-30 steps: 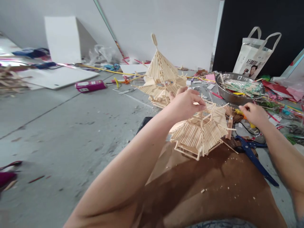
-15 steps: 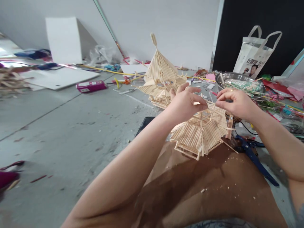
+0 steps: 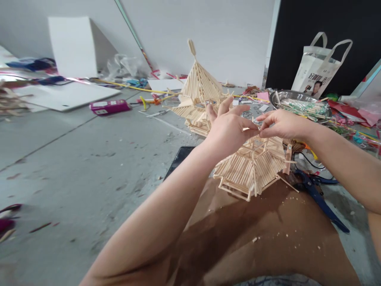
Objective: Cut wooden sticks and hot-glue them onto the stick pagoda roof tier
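Note:
On a brown sheet [image 3: 262,226] before me stands a tier of a model pavilion [image 3: 245,172], built from thin round wooden sticks, with sloping roof panels around an open frame. Above its far side, my left hand [image 3: 228,129] pinches thumb and forefinger together, its other fingers spread. My right hand [image 3: 278,124] meets it there, fingertips closed and almost touching the left ones. Whatever lies between the fingertips is too small to make out. Just behind stands a stick model with a pointed roof [image 3: 201,83], partly covered by my left hand.
Blue-handled cutters [image 3: 321,202] lie to the right of the model. A black flat object [image 3: 180,157] lies at its left. Behind are a metal bowl of sticks [image 3: 300,105], a white bag [image 3: 318,71] and scattered scraps. A purple packet [image 3: 110,107] lies farther left.
My right hand has moved left, bringing its fingertips up to those of my left hand. The left hand has hardly moved, and the stick model stays in place.

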Demonstrator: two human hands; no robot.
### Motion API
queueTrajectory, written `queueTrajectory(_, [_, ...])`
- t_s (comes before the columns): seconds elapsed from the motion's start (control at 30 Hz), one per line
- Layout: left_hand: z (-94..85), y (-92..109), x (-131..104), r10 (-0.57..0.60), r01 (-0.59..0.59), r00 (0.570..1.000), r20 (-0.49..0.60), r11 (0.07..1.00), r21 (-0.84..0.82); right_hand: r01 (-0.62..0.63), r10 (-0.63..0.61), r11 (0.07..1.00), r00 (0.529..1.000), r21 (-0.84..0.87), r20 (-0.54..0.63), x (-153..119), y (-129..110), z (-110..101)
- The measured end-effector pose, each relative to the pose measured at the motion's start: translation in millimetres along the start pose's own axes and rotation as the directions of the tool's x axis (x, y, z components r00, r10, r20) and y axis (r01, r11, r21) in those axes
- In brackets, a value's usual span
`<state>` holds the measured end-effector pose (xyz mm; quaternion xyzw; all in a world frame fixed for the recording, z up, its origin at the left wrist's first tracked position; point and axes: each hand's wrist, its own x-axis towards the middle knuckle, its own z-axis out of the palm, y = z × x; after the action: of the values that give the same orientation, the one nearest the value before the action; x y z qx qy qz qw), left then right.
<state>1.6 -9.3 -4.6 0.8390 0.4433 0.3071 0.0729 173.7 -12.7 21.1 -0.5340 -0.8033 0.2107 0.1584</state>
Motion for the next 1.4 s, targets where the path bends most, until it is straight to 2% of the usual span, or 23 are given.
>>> queueTrajectory(0.23, [-10.3, 9, -24, -0.061, 0.060, 0.993, -0.102, 0.998, -0.009, -0.060, 0.060, 0.998, 0.998, -0.008, -0.020, -1, 3, 4])
queueTrajectory(0.43, [-3.1, 8, -34, -0.057, 0.058, 0.989, -0.133, 0.998, 0.004, -0.048, 0.044, 0.996, 0.997, -0.073, -0.059, -1, 4, 5])
queueTrajectory(0.93, [9.7, 7, -32, 0.005, -0.001, 0.997, -0.078, 0.998, 0.057, -0.031, 0.027, 0.988, 0.999, -0.148, -0.027, 1, 7, 4])
queueTrajectory(1.23, [7.7, 12, -34, 0.016, -0.014, 1.000, -0.025, 0.998, 0.068, -0.072, 0.078, 0.976, 0.997, -0.207, 0.018, 3, -5, 1])
queueTrajectory(1.4, [7.8, 13, -35, 0.052, -0.051, 0.999, -0.005, 0.995, 0.089, -0.134, 0.166, 0.947, 0.982, -0.292, 0.088, 4, -17, -3])
